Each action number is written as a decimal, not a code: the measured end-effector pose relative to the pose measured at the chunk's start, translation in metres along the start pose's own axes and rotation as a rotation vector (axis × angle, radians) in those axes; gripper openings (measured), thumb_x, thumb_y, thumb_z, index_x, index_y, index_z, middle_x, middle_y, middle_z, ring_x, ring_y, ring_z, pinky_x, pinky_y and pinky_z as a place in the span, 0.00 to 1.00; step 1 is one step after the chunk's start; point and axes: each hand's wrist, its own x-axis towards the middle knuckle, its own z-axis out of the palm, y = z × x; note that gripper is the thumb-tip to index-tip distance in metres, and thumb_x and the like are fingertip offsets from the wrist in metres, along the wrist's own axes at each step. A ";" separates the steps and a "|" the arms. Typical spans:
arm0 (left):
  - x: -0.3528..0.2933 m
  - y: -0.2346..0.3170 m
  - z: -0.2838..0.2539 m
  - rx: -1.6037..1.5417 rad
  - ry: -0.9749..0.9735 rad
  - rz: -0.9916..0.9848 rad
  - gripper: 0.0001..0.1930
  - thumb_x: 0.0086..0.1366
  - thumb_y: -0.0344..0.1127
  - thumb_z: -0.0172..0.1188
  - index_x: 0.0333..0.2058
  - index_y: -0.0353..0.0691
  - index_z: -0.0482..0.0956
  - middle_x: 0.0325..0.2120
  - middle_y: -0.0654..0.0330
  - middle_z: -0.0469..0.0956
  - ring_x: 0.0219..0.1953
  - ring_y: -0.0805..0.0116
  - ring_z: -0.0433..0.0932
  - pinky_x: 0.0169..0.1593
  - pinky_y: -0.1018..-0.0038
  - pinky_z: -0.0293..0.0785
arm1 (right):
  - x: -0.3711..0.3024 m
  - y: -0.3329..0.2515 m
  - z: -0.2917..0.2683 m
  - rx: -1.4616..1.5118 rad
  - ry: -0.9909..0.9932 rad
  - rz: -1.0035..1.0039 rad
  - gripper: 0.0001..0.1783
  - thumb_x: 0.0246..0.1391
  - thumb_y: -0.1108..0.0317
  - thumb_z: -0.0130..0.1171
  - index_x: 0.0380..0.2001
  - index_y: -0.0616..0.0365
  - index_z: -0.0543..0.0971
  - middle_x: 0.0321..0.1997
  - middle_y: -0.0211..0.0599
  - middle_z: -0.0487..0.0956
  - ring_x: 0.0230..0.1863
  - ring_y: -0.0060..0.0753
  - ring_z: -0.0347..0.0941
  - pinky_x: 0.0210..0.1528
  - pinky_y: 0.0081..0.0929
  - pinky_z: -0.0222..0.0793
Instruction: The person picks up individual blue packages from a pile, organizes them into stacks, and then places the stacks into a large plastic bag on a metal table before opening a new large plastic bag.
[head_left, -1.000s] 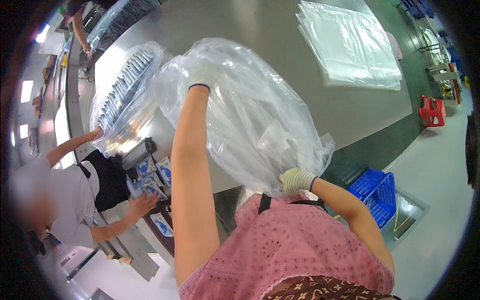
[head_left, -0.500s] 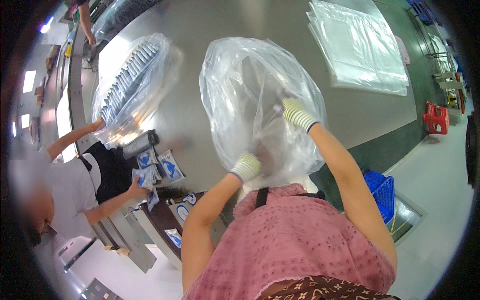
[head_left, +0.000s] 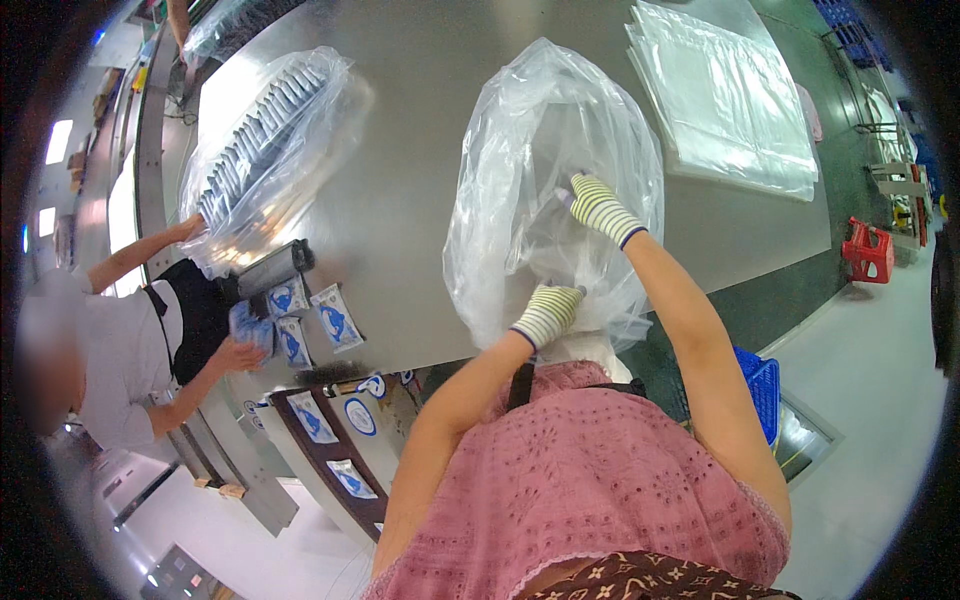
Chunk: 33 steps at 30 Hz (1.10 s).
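A large clear plastic bag (head_left: 500, 215) lies puffed out and wrinkled on the metal table in front of me. My left hand (head_left: 550, 314), in a white and yellow-green striped glove with grey fingertips, is closed on the bag's near part. Farther off and to the right, my right hand (head_left: 602, 208) wears the same kind of glove and pinches the plastic. Thin folds partly hide the fingertips. Nothing distinct shows inside this bag.
The metal table (head_left: 405, 190) carries a stack of flat clear bags (head_left: 725, 105) at right. At left, a co-worker (head_left: 120, 350) handles blue-and-white packets beside a bag (head_left: 265, 140) filled with a row of packets. A conveyor (head_left: 325, 455), blue crate (head_left: 757, 390) and red stool (head_left: 868, 250) stand nearby.
The bag has shifted right and become narrower. My left hand has moved right and slightly up, closer to my right hand. The co-worker's near hand has moved left with packets.
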 end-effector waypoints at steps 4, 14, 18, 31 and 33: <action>-0.028 0.003 -0.024 0.169 0.085 0.121 0.19 0.51 0.29 0.54 0.44 0.37 0.69 0.29 0.49 0.77 0.37 0.52 0.76 0.46 0.64 0.68 | 0.015 -0.011 -0.011 -0.006 0.231 -0.335 0.19 0.50 0.58 0.50 0.38 0.64 0.73 0.48 0.55 0.71 0.52 0.52 0.65 0.56 0.40 0.57; -0.058 0.005 0.021 0.215 -0.364 0.269 0.11 0.42 0.34 0.61 0.27 0.37 0.79 0.27 0.49 0.78 0.32 0.54 0.78 0.34 0.65 0.74 | 0.094 -0.020 -0.023 -0.145 0.043 -0.018 0.28 0.49 0.51 0.52 0.47 0.61 0.68 0.51 0.52 0.69 0.55 0.50 0.64 0.57 0.40 0.57; -0.041 -0.031 0.034 0.245 -0.429 -0.003 0.13 0.42 0.33 0.60 0.31 0.37 0.79 0.27 0.50 0.78 0.34 0.53 0.78 0.36 0.63 0.74 | 0.092 -0.063 -0.053 -0.114 -0.092 -0.090 0.29 0.48 0.54 0.54 0.49 0.62 0.66 0.50 0.53 0.70 0.53 0.49 0.65 0.54 0.41 0.61; -0.091 -0.151 0.006 -0.135 0.570 -0.794 0.22 0.48 0.46 0.62 0.34 0.31 0.74 0.30 0.46 0.77 0.33 0.50 0.76 0.42 0.64 0.72 | -0.090 -0.032 0.046 -0.392 -0.416 -0.399 0.22 0.43 0.58 0.58 0.40 0.59 0.74 0.42 0.45 0.74 0.45 0.44 0.70 0.45 0.39 0.67; -0.067 -0.145 0.043 -0.281 0.533 -0.550 0.23 0.48 0.45 0.63 0.33 0.29 0.73 0.29 0.47 0.77 0.32 0.52 0.77 0.43 0.64 0.71 | -0.083 -0.040 0.046 -0.335 -0.335 -0.449 0.22 0.43 0.59 0.58 0.42 0.59 0.73 0.44 0.44 0.73 0.45 0.44 0.70 0.46 0.40 0.66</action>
